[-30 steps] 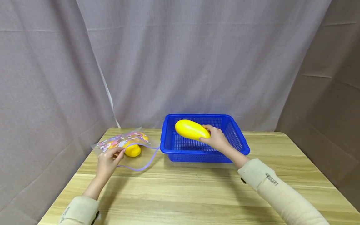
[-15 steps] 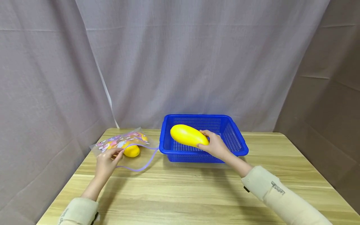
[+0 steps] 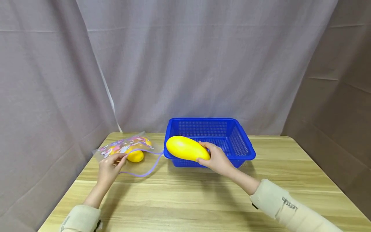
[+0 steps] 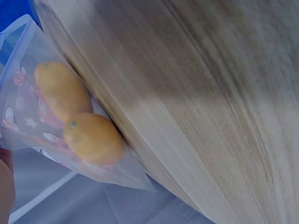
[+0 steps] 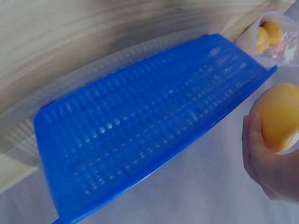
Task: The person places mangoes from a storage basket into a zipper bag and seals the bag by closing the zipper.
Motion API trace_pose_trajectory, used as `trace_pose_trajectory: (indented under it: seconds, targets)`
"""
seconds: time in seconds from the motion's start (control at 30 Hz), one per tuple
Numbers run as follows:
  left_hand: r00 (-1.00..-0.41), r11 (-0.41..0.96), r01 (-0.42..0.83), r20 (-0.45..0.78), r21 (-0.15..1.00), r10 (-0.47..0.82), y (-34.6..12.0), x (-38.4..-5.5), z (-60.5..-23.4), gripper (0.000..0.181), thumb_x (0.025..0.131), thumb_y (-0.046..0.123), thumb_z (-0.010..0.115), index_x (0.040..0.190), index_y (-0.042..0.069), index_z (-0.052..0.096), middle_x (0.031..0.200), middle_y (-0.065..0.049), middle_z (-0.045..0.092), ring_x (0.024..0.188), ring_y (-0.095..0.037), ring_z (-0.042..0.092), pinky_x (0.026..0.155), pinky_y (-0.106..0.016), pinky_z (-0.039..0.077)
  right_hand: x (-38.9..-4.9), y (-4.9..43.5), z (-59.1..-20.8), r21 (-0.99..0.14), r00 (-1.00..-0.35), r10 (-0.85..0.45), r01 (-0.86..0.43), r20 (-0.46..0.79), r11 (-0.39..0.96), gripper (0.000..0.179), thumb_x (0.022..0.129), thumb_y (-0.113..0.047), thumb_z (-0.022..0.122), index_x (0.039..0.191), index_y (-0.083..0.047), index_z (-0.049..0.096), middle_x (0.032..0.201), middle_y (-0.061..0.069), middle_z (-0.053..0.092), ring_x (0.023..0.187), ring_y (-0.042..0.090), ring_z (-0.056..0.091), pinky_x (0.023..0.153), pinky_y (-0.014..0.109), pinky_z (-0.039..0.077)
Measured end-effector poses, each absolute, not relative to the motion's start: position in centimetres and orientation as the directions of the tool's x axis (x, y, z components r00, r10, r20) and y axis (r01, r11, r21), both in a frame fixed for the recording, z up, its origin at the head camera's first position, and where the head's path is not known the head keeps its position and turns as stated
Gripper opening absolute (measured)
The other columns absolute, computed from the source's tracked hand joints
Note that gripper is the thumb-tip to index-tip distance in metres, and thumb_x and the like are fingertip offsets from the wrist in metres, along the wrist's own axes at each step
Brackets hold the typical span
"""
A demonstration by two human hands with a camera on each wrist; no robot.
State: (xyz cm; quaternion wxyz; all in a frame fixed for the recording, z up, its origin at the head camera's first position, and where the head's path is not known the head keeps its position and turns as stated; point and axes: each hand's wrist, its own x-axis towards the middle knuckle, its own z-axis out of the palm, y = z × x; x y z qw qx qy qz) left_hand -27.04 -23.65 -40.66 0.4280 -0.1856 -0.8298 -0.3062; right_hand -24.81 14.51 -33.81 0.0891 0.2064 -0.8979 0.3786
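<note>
My right hand point(image 3: 217, 158) grips the narrower end of a long, smooth yellow fruit point(image 3: 186, 148), papaya-like in shape. It is held in the air over the near left rim of a blue plastic basket point(image 3: 246, 158). On the left, my left hand point(image 3: 109, 167) pinches the upper edge of a clear zip bag point(image 3: 145, 175) with a purple rim and cartoon print. The bag's mouth gapes toward the basket. Inside lie lemon-like yellow fruits point(image 3: 135, 156); two of them point(image 4: 93, 139) show green tips in the left wrist view.
The basket stands at the back of the wooden table point(image 3: 185, 199), its slotted floor visible beyond the fruit. Grey curtains point(image 3: 197, 64) hang behind the table and on both sides. The bag's mouth lies close to the basket's left side.
The right hand has carried the long yellow fruit left and toward me, from above the basket's inside to its near left rim. The left hand and bag have barely moved.
</note>
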Motion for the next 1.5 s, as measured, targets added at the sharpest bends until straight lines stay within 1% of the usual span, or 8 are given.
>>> trace_pose_trajectory:
  seconds: [0.27, 0.5, 0.67, 0.73, 0.9, 1.23, 1.4, 1.5]
  targets:
    - [-0.563, 0.751, 0.566, 0.825, 0.339, 0.053, -23.7, -26.9, -40.6, 0.013, 0.071, -0.005, 0.076, 0.081, 0.002, 0.072, 0.071, -0.01, 0.071, 0.056, -0.003, 0.06, 0.05, -0.009, 0.05, -23.3, 13.0, -34.1, -0.654, -0.893, -0.312, -0.451, 0.325, 0.608, 0.057, 0.078, -0.012, 0.074, 0.128, 0.002, 0.052, 0.123, 0.018, 0.061, 0.095, 0.024, 0.063, 0.081, 0.034, 0.057]
    - [-0.565, 0.752, 0.567, 0.823, 0.336, 0.058, -23.7, -27.1, -40.8, 0.013, 0.071, -0.005, 0.076, 0.081, 0.0, 0.071, 0.072, -0.012, 0.071, 0.054, -0.014, 0.063, 0.049, -0.011, 0.051, -22.8, 11.8, -34.7, -0.628, -0.88, -0.34, -0.476, 0.333, 0.616, 0.058, 0.076, -0.014, 0.076, 0.129, -0.001, 0.054, 0.121, 0.015, 0.062, 0.094, 0.021, 0.061, 0.081, 0.032, 0.056]
    - [-0.578, 0.752, 0.558, 0.815, 0.35, 0.049, -23.6, -26.9, -40.8, 0.013, 0.071, -0.005, 0.076, 0.081, 0.001, 0.072, 0.072, -0.011, 0.072, 0.056, -0.008, 0.062, 0.051, -0.008, 0.049, -22.5, 10.9, -35.1, -0.616, -0.86, -0.381, -0.509, 0.339, 0.601, 0.058, 0.076, -0.015, 0.076, 0.128, 0.0, 0.054, 0.12, 0.016, 0.062, 0.095, 0.021, 0.061, 0.08, 0.03, 0.056]
    - [-0.579, 0.754, 0.555, 0.814, 0.352, 0.046, -23.6, -26.8, -40.7, 0.013, 0.071, -0.004, 0.077, 0.081, 0.002, 0.072, 0.072, -0.011, 0.072, 0.056, -0.006, 0.061, 0.051, -0.008, 0.049, -22.4, 10.5, -35.3, -0.61, -0.855, -0.391, -0.517, 0.34, 0.6, 0.058, 0.076, -0.015, 0.076, 0.128, 0.0, 0.054, 0.12, 0.017, 0.062, 0.096, 0.022, 0.06, 0.082, 0.031, 0.055]
    - [-0.573, 0.753, 0.561, 0.818, 0.344, 0.053, -23.6, -26.8, -40.8, 0.012, 0.071, -0.005, 0.076, 0.081, 0.0, 0.072, 0.072, -0.011, 0.072, 0.054, -0.013, 0.063, 0.05, -0.016, 0.052, -22.1, 9.3, -35.9, -0.611, -0.853, -0.4, -0.52, 0.335, 0.597, 0.058, 0.075, -0.014, 0.076, 0.127, 0.0, 0.055, 0.119, 0.015, 0.063, 0.099, 0.023, 0.06, 0.084, 0.035, 0.055]
    - [-0.555, 0.748, 0.574, 0.83, 0.334, 0.056, -23.9, -27.0, -40.7, 0.013, 0.07, -0.006, 0.076, 0.08, 0.0, 0.071, 0.072, -0.012, 0.072, 0.054, -0.012, 0.063, 0.05, -0.011, 0.051, -22.1, 6.5, -37.4, -0.559, -0.826, -0.465, -0.559, 0.317, 0.612, 0.06, 0.073, -0.017, 0.075, 0.127, 0.0, 0.055, 0.117, 0.013, 0.064, 0.099, 0.023, 0.06, 0.087, 0.039, 0.052]
    - [-0.56, 0.751, 0.573, 0.826, 0.329, 0.066, -23.9, -27.0, -40.6, 0.013, 0.071, -0.006, 0.075, 0.082, 0.001, 0.072, 0.07, -0.011, 0.071, 0.055, -0.009, 0.062, 0.05, -0.014, 0.052, -22.5, 4.9, -38.1, -0.527, -0.817, -0.496, -0.572, 0.295, 0.628, 0.06, 0.071, -0.018, 0.075, 0.125, 0.0, 0.056, 0.113, 0.013, 0.064, 0.093, 0.021, 0.06, 0.082, 0.032, 0.053]
    - [-0.558, 0.75, 0.578, 0.826, 0.322, 0.076, -24.0, -27.1, -40.5, 0.014, 0.072, -0.007, 0.074, 0.083, 0.0, 0.072, 0.071, -0.013, 0.071, 0.055, -0.015, 0.065, 0.049, -0.021, 0.054, -22.7, 4.2, -38.5, -0.523, -0.82, -0.495, -0.568, 0.288, 0.636, 0.06, 0.07, -0.018, 0.075, 0.124, -0.001, 0.056, 0.109, 0.012, 0.064, 0.089, 0.019, 0.059, 0.076, 0.027, 0.052]
